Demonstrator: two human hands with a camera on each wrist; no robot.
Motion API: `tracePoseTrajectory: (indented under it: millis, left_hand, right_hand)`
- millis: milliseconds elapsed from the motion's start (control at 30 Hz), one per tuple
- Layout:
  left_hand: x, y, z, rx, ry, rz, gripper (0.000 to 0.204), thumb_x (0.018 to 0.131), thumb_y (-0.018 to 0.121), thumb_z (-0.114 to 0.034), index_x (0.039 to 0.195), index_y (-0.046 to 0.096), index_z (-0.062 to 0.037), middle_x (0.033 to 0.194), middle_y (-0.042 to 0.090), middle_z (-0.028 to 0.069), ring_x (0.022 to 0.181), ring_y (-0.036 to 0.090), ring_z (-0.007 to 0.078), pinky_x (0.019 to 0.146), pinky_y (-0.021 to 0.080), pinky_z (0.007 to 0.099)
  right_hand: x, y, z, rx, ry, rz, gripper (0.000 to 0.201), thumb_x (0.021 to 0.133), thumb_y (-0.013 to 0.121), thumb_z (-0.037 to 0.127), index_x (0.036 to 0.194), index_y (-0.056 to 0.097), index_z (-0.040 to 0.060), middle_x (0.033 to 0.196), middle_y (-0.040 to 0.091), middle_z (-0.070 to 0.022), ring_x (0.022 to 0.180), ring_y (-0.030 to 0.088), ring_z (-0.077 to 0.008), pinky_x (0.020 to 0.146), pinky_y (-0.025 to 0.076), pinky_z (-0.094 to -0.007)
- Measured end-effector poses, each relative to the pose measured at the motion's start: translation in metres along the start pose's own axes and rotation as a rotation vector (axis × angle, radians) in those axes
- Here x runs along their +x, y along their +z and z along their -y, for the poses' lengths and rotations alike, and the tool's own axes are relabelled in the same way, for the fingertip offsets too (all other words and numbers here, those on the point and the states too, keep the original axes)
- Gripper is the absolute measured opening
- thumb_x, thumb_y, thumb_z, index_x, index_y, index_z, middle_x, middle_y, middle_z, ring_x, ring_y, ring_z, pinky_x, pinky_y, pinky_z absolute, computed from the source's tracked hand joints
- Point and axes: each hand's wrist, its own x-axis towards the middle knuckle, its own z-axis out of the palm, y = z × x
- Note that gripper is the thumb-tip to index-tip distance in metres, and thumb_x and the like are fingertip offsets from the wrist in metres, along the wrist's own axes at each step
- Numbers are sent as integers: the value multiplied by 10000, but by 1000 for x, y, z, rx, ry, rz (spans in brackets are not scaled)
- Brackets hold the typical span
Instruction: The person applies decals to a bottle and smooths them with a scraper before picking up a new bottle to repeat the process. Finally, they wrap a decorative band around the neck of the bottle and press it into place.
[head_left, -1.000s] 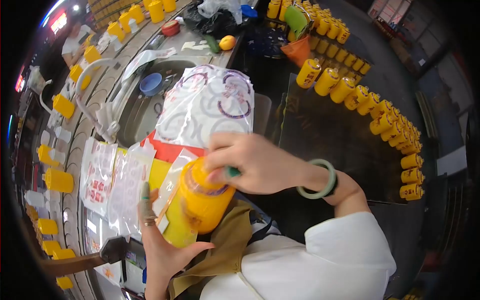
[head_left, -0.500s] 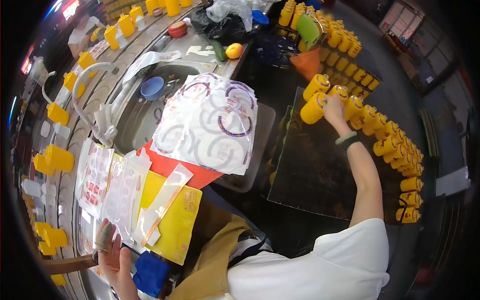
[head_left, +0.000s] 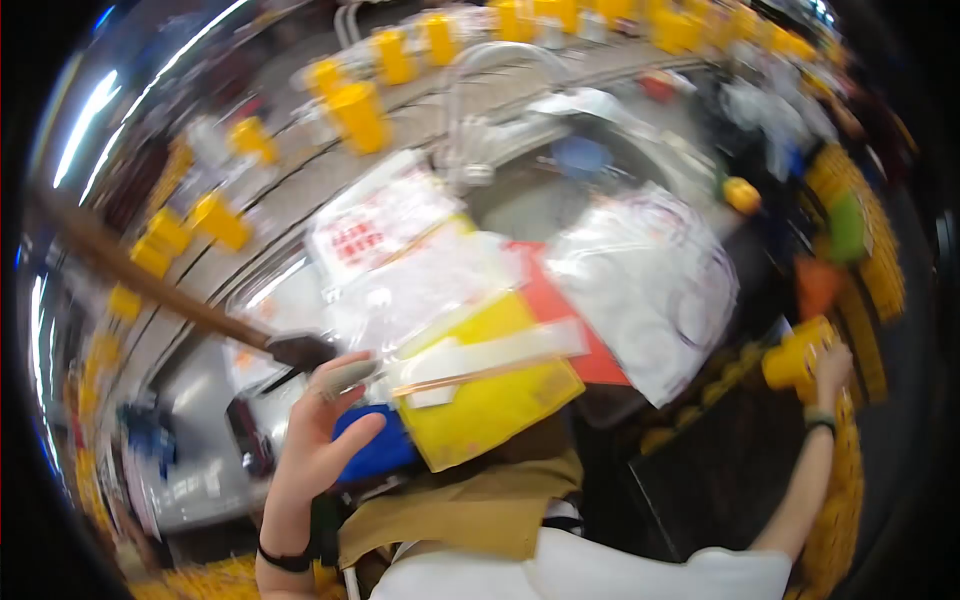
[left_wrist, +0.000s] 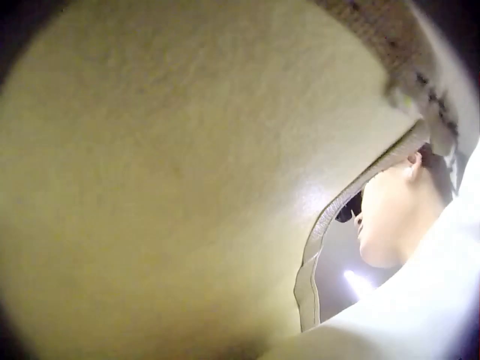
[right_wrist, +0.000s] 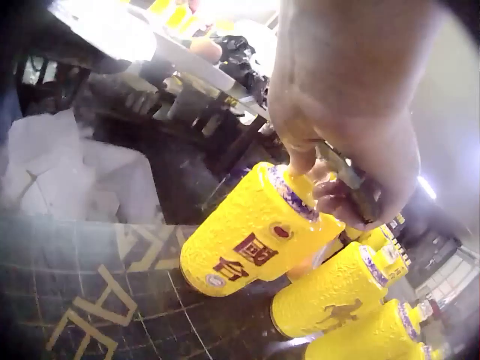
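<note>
At the far right of the head view, my right hand (head_left: 832, 370) holds a yellow bottle (head_left: 792, 360). The right wrist view has the fingers of my right hand (right_wrist: 345, 150) round the neck of that bottle (right_wrist: 251, 232), which leans beside other yellow bottles (right_wrist: 330, 292) with red or gold marks. My left hand (head_left: 325, 430) is raised with parted fingers and a covered fingertip, holding nothing. It is near a yellow sheet (head_left: 490, 405) that has a pale strip (head_left: 490, 355) across it. Only cloth and part of a person show in the left wrist view.
White printed sheets (head_left: 650, 290) lie over a red sheet (head_left: 580, 320) beside the sink (head_left: 500, 205). A brown bar (head_left: 170, 285) crosses the left side. Several yellow containers (head_left: 358, 115) line the conveyor behind. A blue cloth (head_left: 375, 445) lies near my left hand.
My right hand has carried a yellow bottle from in front of me to the bottles at the right. My left hand has moved away from the yellow sheet's edge. The head view has turned left.
</note>
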Motion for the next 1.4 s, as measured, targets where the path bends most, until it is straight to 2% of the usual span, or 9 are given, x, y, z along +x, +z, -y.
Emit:
tracePoseTrajectory:
  millis: [67,333,467,533,667,833,1000,1200,1400]
  left_hand:
    - [-16,-16,6,-120,-46,-61,487,948,708,7,1418,582,-3,1484,573,110,1390,526,205,1171,426,398]
    - [-51,-103,51,-259,72,-694,282,1056,580,-61,1318,644,23,1313,695,136,1166,681,208,1038,532,347]
    - [-42,-168,70,-195,147,-812,258,1047,619,-70,1285,678,9,1242,723,98,1151,684,187,998,534,329]
    - [-20,-213,80,-119,139,-827,255,1048,636,-113,1277,687,-13,1241,721,75,1132,679,157,970,530,316]
    - [53,-291,92,-2,204,-773,317,1018,693,-184,1288,682,-20,1168,733,30,1101,678,155,953,537,327]
    - [177,-334,94,317,24,-739,772,893,831,-380,1510,504,-51,1441,565,197,1265,609,288,1018,525,400]
    - [315,-339,128,605,278,-673,1032,724,939,-439,1488,445,49,1449,531,269,1353,531,371,1138,428,436]
    - [423,-296,131,568,299,-752,962,647,971,-372,1400,510,9,1332,591,211,1267,578,350,1104,453,437]
    - [428,-291,152,424,387,-840,841,640,955,-337,1274,559,48,1307,589,240,1183,617,367,1027,516,435]
  right_hand:
    - [12,-17,24,200,25,-64,430,965,699,424,1243,629,104,1212,631,-203,1146,622,-412,909,515,-519]
    - [-81,-248,327,938,-936,-208,213,895,704,-20,1096,636,-11,1008,598,-132,909,600,-272,798,478,-347]
    - [-123,-319,467,1170,-1265,-89,260,850,727,-44,1093,676,34,967,631,-134,848,636,-326,753,519,-385]
    - [-130,-344,545,1132,-1457,-296,351,805,754,-8,1137,660,56,1009,651,-126,925,661,-348,771,540,-432]
    - [-120,-367,712,847,-1299,-313,424,888,744,156,1282,613,69,1113,684,-166,1054,683,-373,850,566,-468]
    - [-54,-335,893,644,-893,-95,467,937,721,236,1331,556,48,1213,705,-170,1095,722,-360,893,592,-463]
    - [-21,-314,933,544,-586,-12,524,1018,577,234,1491,493,24,1234,724,-133,1086,733,-341,813,619,-476]
    - [16,-293,933,545,-579,-116,323,1003,609,243,1248,610,33,1182,741,-152,1123,733,-289,820,624,-436]
    - [8,-306,903,347,-611,-80,205,939,723,238,1107,758,127,1197,743,-104,1132,731,-263,826,621,-384]
